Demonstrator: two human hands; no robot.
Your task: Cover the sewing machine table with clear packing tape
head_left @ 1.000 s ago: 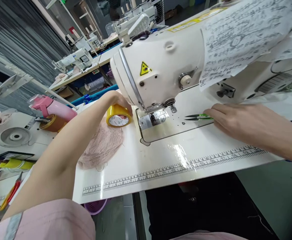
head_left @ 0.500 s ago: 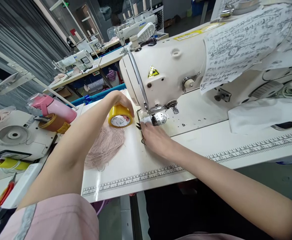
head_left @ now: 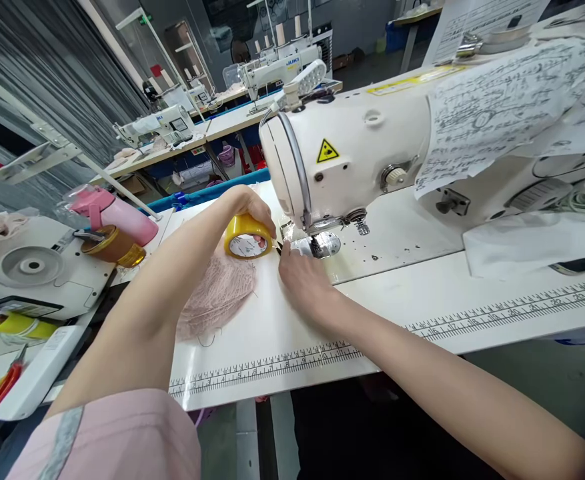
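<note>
A roll of yellow packing tape (head_left: 248,237) stands on its edge beside the sewing machine (head_left: 342,157). My left hand (head_left: 253,205) is closed over its top and far side, the fingers mostly hidden behind it. Close to the roll's right side, my right hand (head_left: 305,273) is closed around small dark thread snips (head_left: 279,246). Only their tips show, at the tape's edge; the rest is inside the hand. Pale pink lace fabric (head_left: 217,297) lies bunched under my left forearm. The needle plate (head_left: 325,245) is just beyond my right fingers.
A printed ruler (head_left: 292,360) runs along the table's front edge. To the left are a pink bottle (head_left: 122,217), a brown cup (head_left: 115,245), another machine (head_left: 32,267) and red-handled scissors (head_left: 5,387). White cloth (head_left: 532,240) and a phone (head_left: 579,265) lie at the right.
The snips' tips have come closer to the tape roll, and their black handle loop no longer shows. My left hand still holds the roll. The whole view has shifted slightly.
</note>
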